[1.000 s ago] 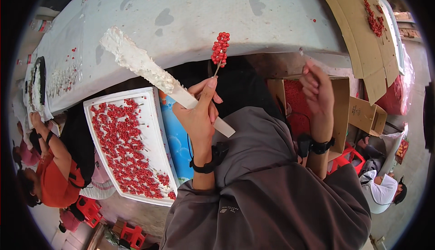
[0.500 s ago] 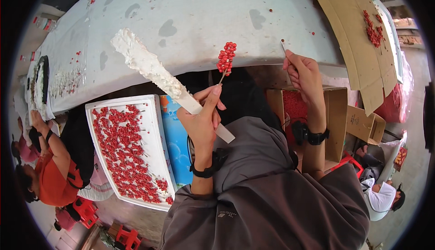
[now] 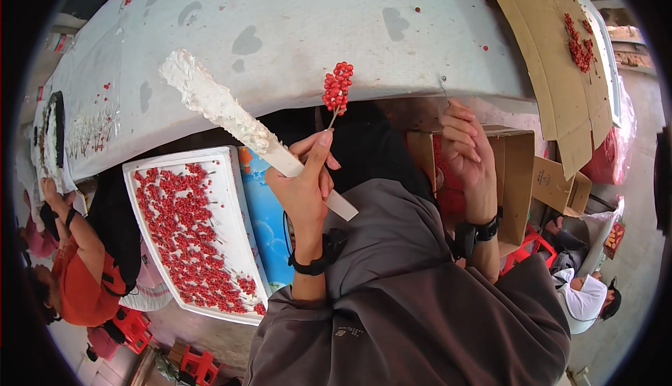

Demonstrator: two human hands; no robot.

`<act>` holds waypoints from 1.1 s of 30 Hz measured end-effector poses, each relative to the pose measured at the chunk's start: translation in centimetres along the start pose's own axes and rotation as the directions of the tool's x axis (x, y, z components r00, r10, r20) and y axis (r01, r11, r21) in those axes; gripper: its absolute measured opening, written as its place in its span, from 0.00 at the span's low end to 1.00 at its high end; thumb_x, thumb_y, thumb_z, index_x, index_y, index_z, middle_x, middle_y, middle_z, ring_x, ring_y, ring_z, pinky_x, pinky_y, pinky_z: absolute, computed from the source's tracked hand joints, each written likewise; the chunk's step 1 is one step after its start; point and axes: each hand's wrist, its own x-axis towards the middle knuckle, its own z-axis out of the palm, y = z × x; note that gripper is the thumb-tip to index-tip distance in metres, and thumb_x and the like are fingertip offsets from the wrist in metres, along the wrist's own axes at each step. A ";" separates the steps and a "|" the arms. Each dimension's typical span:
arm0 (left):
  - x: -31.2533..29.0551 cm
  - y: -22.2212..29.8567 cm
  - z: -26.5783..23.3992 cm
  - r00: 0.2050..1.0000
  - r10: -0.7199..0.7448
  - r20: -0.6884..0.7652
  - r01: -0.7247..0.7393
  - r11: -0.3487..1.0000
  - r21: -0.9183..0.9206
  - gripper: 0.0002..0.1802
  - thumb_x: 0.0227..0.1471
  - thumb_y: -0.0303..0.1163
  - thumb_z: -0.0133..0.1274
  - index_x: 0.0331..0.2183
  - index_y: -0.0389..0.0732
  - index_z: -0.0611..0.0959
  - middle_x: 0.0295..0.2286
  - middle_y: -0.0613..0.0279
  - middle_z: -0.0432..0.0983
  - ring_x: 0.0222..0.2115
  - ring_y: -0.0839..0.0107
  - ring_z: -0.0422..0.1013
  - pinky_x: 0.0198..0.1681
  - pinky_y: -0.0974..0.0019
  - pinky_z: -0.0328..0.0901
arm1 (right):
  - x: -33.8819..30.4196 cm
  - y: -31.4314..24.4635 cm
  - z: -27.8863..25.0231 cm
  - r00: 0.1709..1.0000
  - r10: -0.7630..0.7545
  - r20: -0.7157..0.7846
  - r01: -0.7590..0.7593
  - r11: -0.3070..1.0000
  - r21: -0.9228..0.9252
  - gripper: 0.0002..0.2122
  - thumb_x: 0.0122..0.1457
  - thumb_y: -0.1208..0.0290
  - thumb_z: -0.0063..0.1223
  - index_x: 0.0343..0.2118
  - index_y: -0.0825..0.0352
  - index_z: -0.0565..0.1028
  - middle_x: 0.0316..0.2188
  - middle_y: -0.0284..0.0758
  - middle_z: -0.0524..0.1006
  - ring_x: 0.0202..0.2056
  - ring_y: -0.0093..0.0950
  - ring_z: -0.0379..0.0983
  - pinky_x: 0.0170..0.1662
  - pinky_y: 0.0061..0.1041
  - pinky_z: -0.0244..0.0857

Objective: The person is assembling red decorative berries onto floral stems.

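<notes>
My left hand (image 3: 306, 183) is closed round a flat pale stick (image 3: 343, 207) whose far half is thickly coated in white paste (image 3: 210, 99). The same hand pinches the stem of a cluster of red berries (image 3: 337, 86), held upright beside the stick. Over by the table's near edge, my right hand (image 3: 463, 141) is closed on a thin stem (image 3: 446, 90) with a small dark tip. The stem's lower end is hidden in the fingers, which are turned so that their inner side shows.
A white foam tray (image 3: 241, 246) of red berry sprigs lies at left beside a blue patterned surface (image 3: 264, 225). The pale-covered table (image 3: 315, 29) spans the far side. Cardboard boxes (image 3: 514, 176) stand at right, below a cardboard sheet (image 3: 539, 57). Co-workers sit far left and right.
My right hand has turned at the wrist and dropped slightly, with the thin stem still in its fingers. The left hand, with stick and berry cluster, has shifted a little left.
</notes>
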 end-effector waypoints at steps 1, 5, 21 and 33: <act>0.0 -0.1 0.0 1.000 -0.001 0.000 0.001 1.000 0.005 0.10 0.50 0.27 0.59 0.34 0.29 0.83 0.15 0.60 0.73 0.07 0.85 0.56 0.10 0.80 0.47 | -0.1 0.5 -0.1 0.999 0.033 0.036 -0.039 0.982 0.186 0.18 0.69 0.63 0.28 0.24 0.65 0.64 0.15 0.28 0.58 0.14 0.18 0.50 0.07 0.19 0.44; 0.0 0.0 0.0 1.000 0.001 -0.003 -0.001 1.000 0.014 0.10 0.51 0.27 0.59 0.34 0.29 0.83 0.15 0.60 0.73 0.07 0.85 0.56 0.10 0.80 0.47 | -0.5 2.6 1.1 1.000 0.018 0.002 -0.018 0.995 -0.096 0.18 0.68 0.62 0.32 0.21 0.64 0.64 0.13 0.27 0.57 0.12 0.17 0.50 0.08 0.18 0.45; 0.9 2.3 3.0 0.961 0.008 0.277 0.029 0.991 -0.128 0.09 0.44 0.19 0.62 0.30 0.25 0.82 0.26 0.52 0.81 0.08 0.85 0.59 0.10 0.79 0.50 | -2.1 8.5 5.5 0.849 -0.357 0.390 0.239 -0.397 -0.886 0.18 0.60 0.74 0.51 0.12 0.69 0.67 0.10 0.25 0.65 0.15 0.11 0.52 0.19 0.17 0.42; -1.1 0.9 5.3 0.993 -0.057 0.099 0.077 0.974 -0.214 0.09 0.47 0.19 0.60 0.32 0.27 0.79 0.28 0.45 0.80 0.07 0.84 0.57 0.09 0.79 0.50 | -1.4 10.7 4.4 0.735 -0.430 0.525 0.148 -0.653 -0.743 0.14 0.55 0.78 0.56 0.14 0.69 0.67 0.10 0.29 0.61 0.13 0.15 0.52 0.17 0.20 0.45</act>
